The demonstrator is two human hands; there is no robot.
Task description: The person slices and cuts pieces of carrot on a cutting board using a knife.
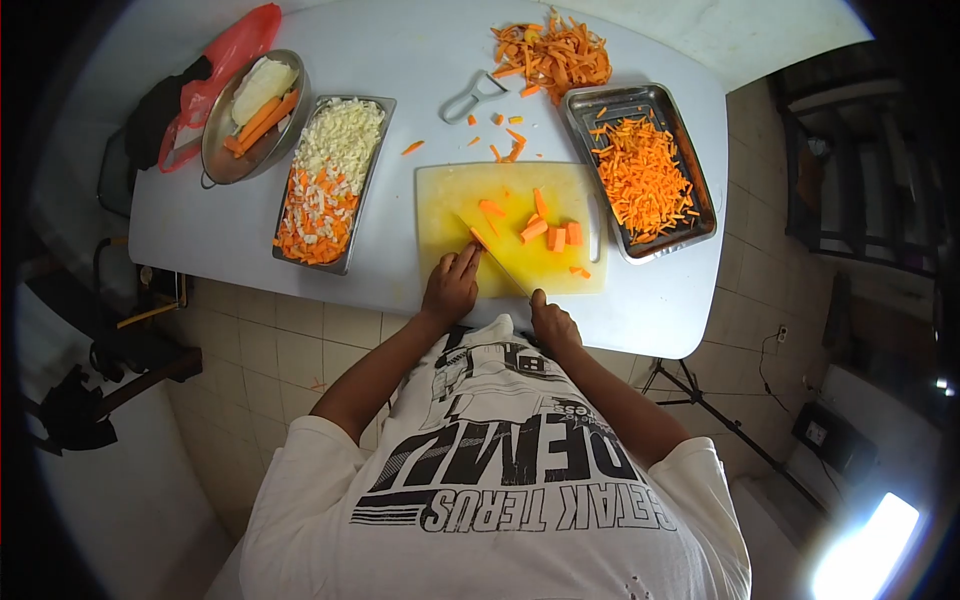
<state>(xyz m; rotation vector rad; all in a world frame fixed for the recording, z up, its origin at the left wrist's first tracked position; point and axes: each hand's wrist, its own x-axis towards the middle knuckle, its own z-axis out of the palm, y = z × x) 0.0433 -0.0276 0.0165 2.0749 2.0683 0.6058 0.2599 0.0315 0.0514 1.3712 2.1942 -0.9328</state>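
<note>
My right hand (554, 322) is closed round the handle of a knife (507, 271), whose blade slants up and left across the yellowish cutting board (437, 190). Against the blade, the fingertips of my left hand (452, 285) press on a piece of carrot (478, 238). Several carrot chunks (556, 239) lie on the board to the right of the knife, with thin carrot slices (490, 208) above it. How much of the carrot piece is under my left fingers is hidden.
Right of the board stands a metal tray (706, 205) of carrot sticks. At left are a tray (347, 256) of diced pale and orange vegetables and a metal bowl (216, 160) with whole carrots. A peeler (475, 97) lies near carrot peelings (553, 52).
</note>
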